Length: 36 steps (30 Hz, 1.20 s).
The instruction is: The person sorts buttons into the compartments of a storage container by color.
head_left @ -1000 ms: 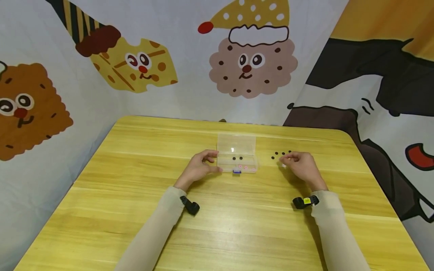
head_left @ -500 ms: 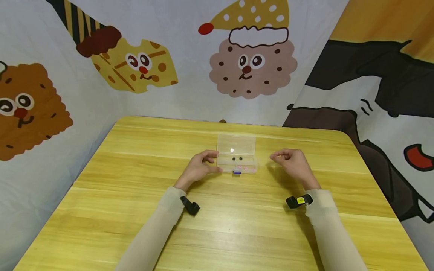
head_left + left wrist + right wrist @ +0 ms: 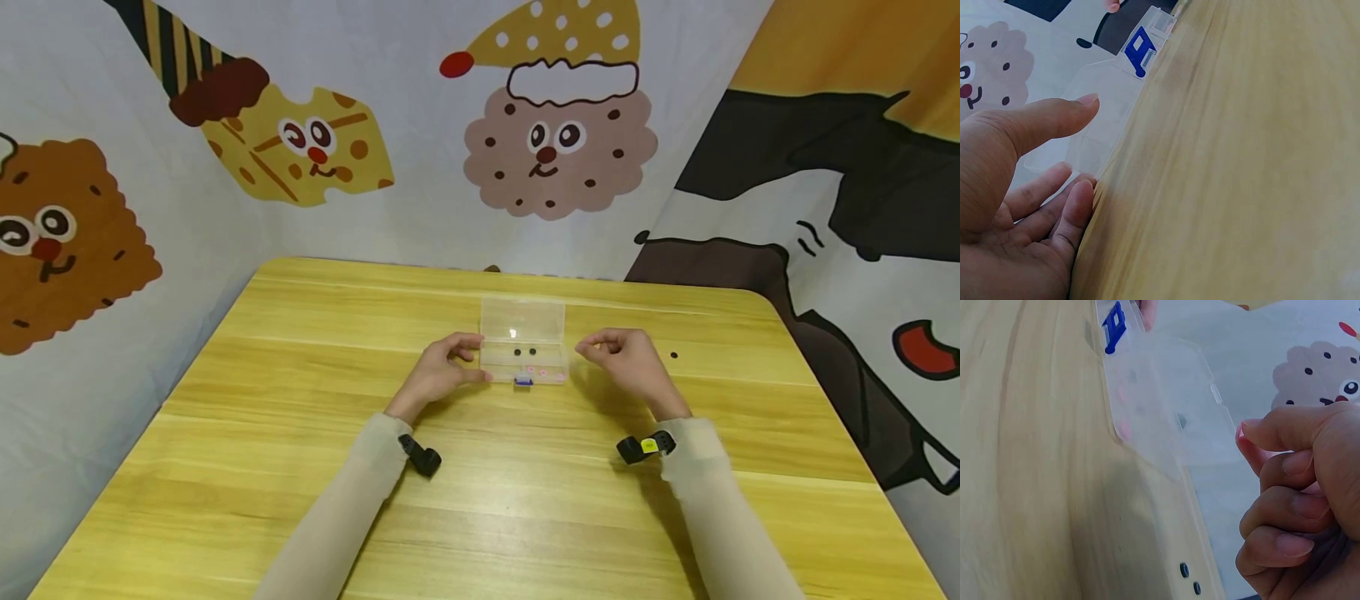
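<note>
While the left hand (image 3: 438,371) holds the left end of a clear plastic box (image 3: 498,357), its thumb and fingers stand wide apart, bent about that end, the thumb toward the front corner and the index finger toward the rear one. The box sits open on the wood-grain bench (image 3: 465,500), its lid (image 3: 522,317) raised at the back and a blue latch (image 3: 523,382) at the front. Inside lie two black discs (image 3: 517,352) and, nearer the front right, several small pink rings (image 3: 543,372).

Just right of the box, the right hand (image 3: 622,354) has its fingers closed to a pinch, thumb tip against index fingertip, on a small pink piece (image 3: 1239,430), mostly hidden; the other fingers curl inward. Beyond that hand, a loose black disc (image 3: 673,355) rests on the bench. Both arms wear pale sleeves (image 3: 341,500) with small black wrist cameras (image 3: 423,460). Behind hangs a cloth (image 3: 427,167) printed with cartoon biscuits and cheese.
</note>
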Motion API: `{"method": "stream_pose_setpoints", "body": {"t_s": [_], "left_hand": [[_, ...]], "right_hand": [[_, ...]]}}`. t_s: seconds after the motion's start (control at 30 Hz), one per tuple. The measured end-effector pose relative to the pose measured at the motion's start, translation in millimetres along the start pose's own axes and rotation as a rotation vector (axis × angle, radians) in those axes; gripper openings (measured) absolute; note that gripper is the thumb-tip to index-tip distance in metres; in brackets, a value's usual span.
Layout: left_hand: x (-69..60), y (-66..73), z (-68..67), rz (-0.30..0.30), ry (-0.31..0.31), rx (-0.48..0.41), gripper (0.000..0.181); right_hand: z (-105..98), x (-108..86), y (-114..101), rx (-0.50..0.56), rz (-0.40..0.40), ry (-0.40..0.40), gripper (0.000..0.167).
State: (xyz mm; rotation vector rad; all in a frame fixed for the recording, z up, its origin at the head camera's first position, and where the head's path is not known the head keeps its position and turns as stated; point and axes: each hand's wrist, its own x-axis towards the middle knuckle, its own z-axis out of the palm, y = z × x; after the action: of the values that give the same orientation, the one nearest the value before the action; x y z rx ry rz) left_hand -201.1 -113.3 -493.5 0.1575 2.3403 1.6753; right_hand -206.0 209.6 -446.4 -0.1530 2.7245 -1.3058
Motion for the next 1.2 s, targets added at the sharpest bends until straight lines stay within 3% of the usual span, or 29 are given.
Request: {"method": "stream_pose_setpoints", "body": {"t_s": [0.57,0.9,1.2], "left_hand": [[1.7,1.0,0.2,0.003,0.003,-0.002,0.063],[0.8,0.3,-0.4,-0.002,0.001,-0.004,0.063],[0.5,0.6,0.2,-0.006,0.003,-0.004,0.062]], "right_hand": [[23,4.5,-21,0.029,-0.032,-0.040,0.019],[37,7.9,-28,0.021,-0.093,-0.065,0.015],[43,9.1,-34,0.028,-0.083,-0.090,0.017]]}}
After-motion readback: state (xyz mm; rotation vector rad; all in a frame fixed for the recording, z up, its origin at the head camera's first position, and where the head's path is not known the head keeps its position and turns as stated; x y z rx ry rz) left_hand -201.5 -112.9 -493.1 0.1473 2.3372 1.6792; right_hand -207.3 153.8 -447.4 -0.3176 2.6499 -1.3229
